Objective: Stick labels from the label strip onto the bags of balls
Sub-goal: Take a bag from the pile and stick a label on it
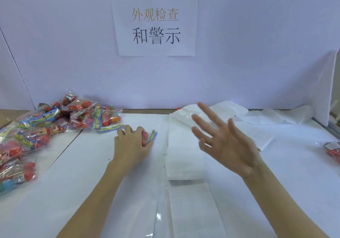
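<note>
My left hand [131, 143] grips a clear bag of red balls [147, 136] with a colourful header, lying on the white table left of centre. A wide white label strip [185, 156] runs from the near edge up the middle of the table and folds over at the back. Above that strip my right hand [222, 140] hovers with its fingers spread, palm turned left, holding nothing. A pile of several more bags of balls [55, 122] lies at the far left.
One bag of red balls [331, 150] lies at the right edge. Crumpled white backing paper [272, 116] trails along the back right. A white partition wall with a printed paper sign [156, 22] closes the back. A white board [325, 88] stands at the right.
</note>
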{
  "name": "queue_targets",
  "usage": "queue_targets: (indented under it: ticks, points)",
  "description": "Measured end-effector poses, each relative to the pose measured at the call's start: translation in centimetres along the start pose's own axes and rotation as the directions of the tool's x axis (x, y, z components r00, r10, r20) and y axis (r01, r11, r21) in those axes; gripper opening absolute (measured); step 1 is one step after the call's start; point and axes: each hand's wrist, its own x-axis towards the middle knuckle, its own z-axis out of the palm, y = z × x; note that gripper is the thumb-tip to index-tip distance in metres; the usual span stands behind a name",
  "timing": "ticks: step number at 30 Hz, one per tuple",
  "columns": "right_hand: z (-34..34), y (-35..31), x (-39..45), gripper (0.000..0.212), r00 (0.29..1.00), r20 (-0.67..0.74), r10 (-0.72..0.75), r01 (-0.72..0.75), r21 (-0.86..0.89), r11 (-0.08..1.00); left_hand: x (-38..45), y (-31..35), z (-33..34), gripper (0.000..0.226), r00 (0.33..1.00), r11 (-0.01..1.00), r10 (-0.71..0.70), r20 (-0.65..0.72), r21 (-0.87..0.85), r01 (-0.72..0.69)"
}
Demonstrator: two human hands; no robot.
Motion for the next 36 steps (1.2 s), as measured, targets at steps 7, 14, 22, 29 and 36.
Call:
queue_targets:
  ticks: [7, 14, 22, 29, 36]
  points:
    - [-1.1, 2.3, 1.0, 0.038, 0.886, -0.462, -0.049, -0.056, -0.210, 0.976, -0.5, 2.5, -2.2, 0.034, 0.985, 0.615, 0.120, -0.125, -0.769, -0.173]
    - [-0.3, 5.2, 1.9, 0.032, 0.844, -0.469, -0.261, -0.209, -0.735, 0.645, -2.2, 5.6, -1.4, 0.032, 0.911, 0.010, 0.396, 0.118, -0.992, 0.125]
    - [-0.6, 3.4, 1.3, 0.019, 0.787, -0.537, -0.303, -0.365, -0.802, 0.472, -2.1, 5.5, -1.0, 0.031, 0.951, 0.333, 0.301, -0.075, -0.926, -0.179]
    - [-0.7, 3.4, 1.4, 0.064, 0.765, -0.528, -0.370, -0.409, -0.841, 0.355, -1.7, 5.4, -0.3, 0.034, 0.988, 0.373, 0.119, -0.100, -0.917, -0.138]
    - [0.0, 3.4, 1.6, 0.046, 0.808, -0.558, -0.188, -0.304, -0.669, 0.679, -2.3, 6.4, -0.1, 0.030, 0.962, 0.448, 0.002, -0.273, -0.860, -0.245]
